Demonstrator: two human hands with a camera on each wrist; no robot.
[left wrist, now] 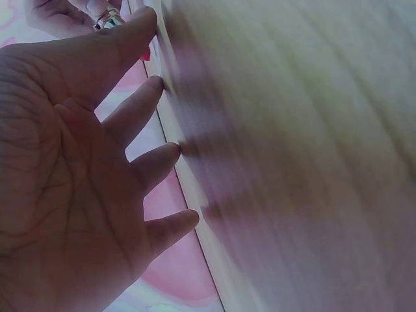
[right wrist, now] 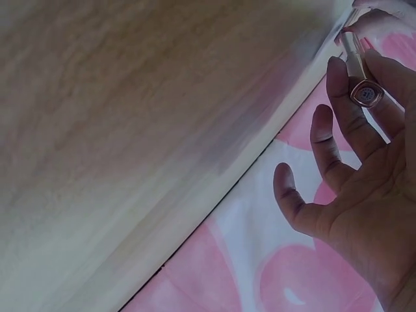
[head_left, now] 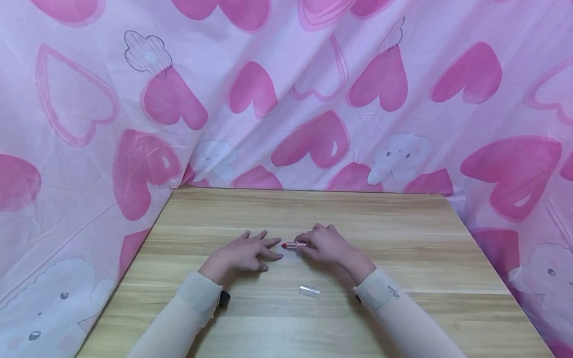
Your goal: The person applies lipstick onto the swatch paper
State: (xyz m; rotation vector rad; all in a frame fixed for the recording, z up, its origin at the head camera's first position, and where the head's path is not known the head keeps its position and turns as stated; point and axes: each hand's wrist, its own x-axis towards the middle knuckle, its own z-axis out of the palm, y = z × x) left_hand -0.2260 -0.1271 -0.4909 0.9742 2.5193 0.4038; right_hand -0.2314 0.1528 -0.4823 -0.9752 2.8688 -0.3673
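In the head view, my right hand (head_left: 329, 246) pinches a lipstick (head_left: 293, 244) between thumb and fingers, its bare red tip pointing left. The right wrist view shows the lipstick's base (right wrist: 366, 94) toward the camera, with the other fingers loosely bent. My left hand (head_left: 241, 253) is palm down with spread, mostly straight fingers, close to the red tip and holding nothing. In the left wrist view, fingertips of the left hand (left wrist: 71, 169) meet the tabletop, and a bit of red (left wrist: 145, 55) shows behind the thumb. A clear cap (head_left: 309, 291) lies apart on the table, nearer the person.
The wooden table (head_left: 268, 328) reaches back to a pink curtain (head_left: 313, 144) printed with hearts, which also hangs along both sides. A dark strap piece (head_left: 224, 298) sits by the left cuff.
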